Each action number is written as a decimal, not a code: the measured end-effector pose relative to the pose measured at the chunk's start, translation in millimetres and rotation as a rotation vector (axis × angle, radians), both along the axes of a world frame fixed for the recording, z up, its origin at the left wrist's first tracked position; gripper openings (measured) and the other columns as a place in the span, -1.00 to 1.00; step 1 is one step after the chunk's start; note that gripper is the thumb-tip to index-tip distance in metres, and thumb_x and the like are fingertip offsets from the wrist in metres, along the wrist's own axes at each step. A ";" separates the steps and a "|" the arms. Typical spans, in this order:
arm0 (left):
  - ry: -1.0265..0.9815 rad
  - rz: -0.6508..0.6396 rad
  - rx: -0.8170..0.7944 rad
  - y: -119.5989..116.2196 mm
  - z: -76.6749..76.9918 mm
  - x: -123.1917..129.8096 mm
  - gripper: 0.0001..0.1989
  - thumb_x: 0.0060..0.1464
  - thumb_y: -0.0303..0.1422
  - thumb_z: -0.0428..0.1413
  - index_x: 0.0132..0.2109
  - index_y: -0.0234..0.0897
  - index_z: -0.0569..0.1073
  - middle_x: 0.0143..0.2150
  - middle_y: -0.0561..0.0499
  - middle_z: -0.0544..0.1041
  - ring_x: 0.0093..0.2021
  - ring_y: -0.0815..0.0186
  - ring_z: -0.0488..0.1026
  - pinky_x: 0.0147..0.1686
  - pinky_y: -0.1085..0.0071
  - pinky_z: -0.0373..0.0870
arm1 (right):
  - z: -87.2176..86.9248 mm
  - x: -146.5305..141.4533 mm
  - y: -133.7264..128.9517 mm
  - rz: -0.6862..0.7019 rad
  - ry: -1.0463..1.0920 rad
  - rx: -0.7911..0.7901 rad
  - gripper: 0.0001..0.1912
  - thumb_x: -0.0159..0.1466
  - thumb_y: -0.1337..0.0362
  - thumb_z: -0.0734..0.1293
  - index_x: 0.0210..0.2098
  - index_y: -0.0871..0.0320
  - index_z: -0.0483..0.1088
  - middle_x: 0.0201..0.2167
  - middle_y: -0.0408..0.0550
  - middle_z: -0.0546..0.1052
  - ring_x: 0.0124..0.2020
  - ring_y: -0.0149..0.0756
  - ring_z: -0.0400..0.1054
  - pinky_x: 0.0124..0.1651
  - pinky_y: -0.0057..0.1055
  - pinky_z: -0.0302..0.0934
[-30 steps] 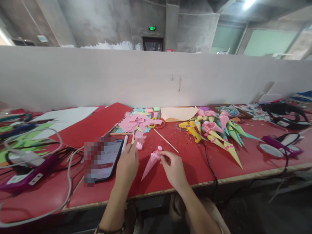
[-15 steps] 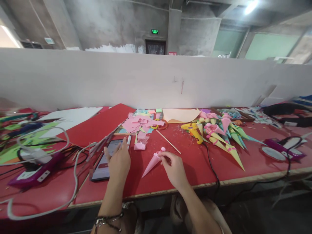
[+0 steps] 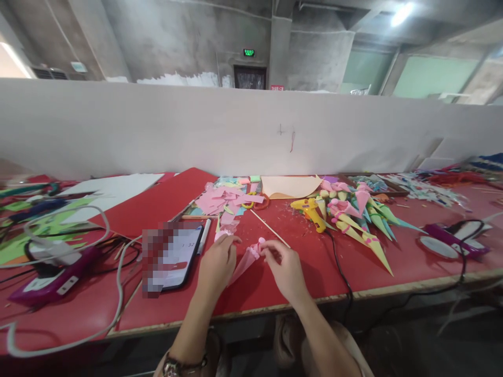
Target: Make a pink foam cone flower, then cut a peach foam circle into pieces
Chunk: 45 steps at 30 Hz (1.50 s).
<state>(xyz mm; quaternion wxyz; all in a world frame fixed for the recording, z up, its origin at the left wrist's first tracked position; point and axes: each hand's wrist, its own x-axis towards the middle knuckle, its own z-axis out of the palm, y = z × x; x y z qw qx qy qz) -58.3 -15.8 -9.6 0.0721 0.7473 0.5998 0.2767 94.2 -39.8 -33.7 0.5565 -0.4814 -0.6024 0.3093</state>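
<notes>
My right hand (image 3: 286, 266) pinches the top end of a small pink paper cone (image 3: 244, 262), close to its pink ball and frilled collar. The cone lies slanted over the red table, its tip pointing down and left. My left hand (image 3: 218, 264) hovers just left of the cone, fingers loosely bent and apart, with nothing visible in them. Behind its fingertips is a small pink piece in clear wrap (image 3: 225, 234), partly covered by the hand. A phone (image 3: 183, 259) with a lit screen lies left of this hand, part of it blurred out.
A yellow glue gun (image 3: 310, 212) with a black cord rests right of centre, beside piled finished paper cones (image 3: 359, 220). Pink paper scraps (image 3: 226, 199), scissors (image 3: 255, 200) and a thin wooden stick (image 3: 271, 229) lie behind the hands. A purple power strip (image 3: 58, 277) sits left.
My left hand has left the phone and moved right, towards the pink cone. The phone's screen now shows a clock. My right hand stays at the cone's top.
</notes>
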 end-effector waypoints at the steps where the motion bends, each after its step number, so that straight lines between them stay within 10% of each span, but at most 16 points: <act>1: 0.002 0.023 -0.030 -2.8 0.6 2.7 -0.67 0.08 -0.44 -0.24 -0.24 -0.27 0.41 -0.17 -0.08 0.49 -0.16 0.25 0.43 -0.18 0.38 0.30 | 0.0 0.6 0.1 -0.003 0.015 -0.008 -0.86 0.16 0.31 0.21 -0.37 0.15 0.40 -0.42 -0.03 0.55 -0.38 -0.25 0.44 -0.29 -0.39 0.29; 7: 0.170 -0.027 -0.187 -15.8 -11.1 15.8 -0.55 0.02 -0.18 -0.02 0.02 -0.33 0.25 0.01 -0.23 0.36 -0.07 0.08 0.39 -0.21 0.26 0.32 | -0.2 2.1 0.0 0.008 0.151 -0.084 -0.89 0.12 0.23 0.29 -0.42 0.16 0.33 -0.48 -0.03 0.53 -0.41 -0.23 0.46 -0.33 -0.40 0.31; 16: 0.086 -0.090 -0.176 -15.4 -24.8 18.3 -0.73 0.07 -0.35 -0.08 -0.08 -0.37 0.29 -0.12 -0.21 0.42 -0.15 0.13 0.41 -0.21 0.26 0.31 | 5.8 4.0 -3.6 -0.048 0.196 -0.048 -0.81 0.15 0.17 0.26 -0.49 0.17 0.31 -0.63 -0.15 0.43 -0.58 -0.37 0.37 -0.46 -0.48 0.24; 30: -1.230 -0.020 -0.614 -26.4 -6.8 26.2 -0.61 -0.20 -0.13 0.16 -0.26 -0.31 0.43 -0.41 0.04 0.45 -0.42 0.38 0.35 -0.35 0.45 0.29 | 5.2 2.7 -0.2 -0.042 0.551 -0.085 -0.80 0.07 0.17 0.32 -0.42 0.19 0.42 -0.53 -0.13 0.45 -0.48 -0.41 0.32 -0.39 -0.47 0.26; 45: -1.429 -0.153 -0.688 -22.9 -14.0 36.8 -0.74 -0.14 -0.21 0.11 -0.42 -0.35 0.39 -0.57 0.13 0.32 -0.53 0.45 0.22 -0.48 0.50 0.17 | 10.8 -0.4 -6.0 0.086 0.483 0.065 -0.87 0.11 0.26 0.30 -0.40 0.13 0.49 -0.43 -0.12 0.44 -0.37 -0.37 0.34 -0.26 -0.43 0.24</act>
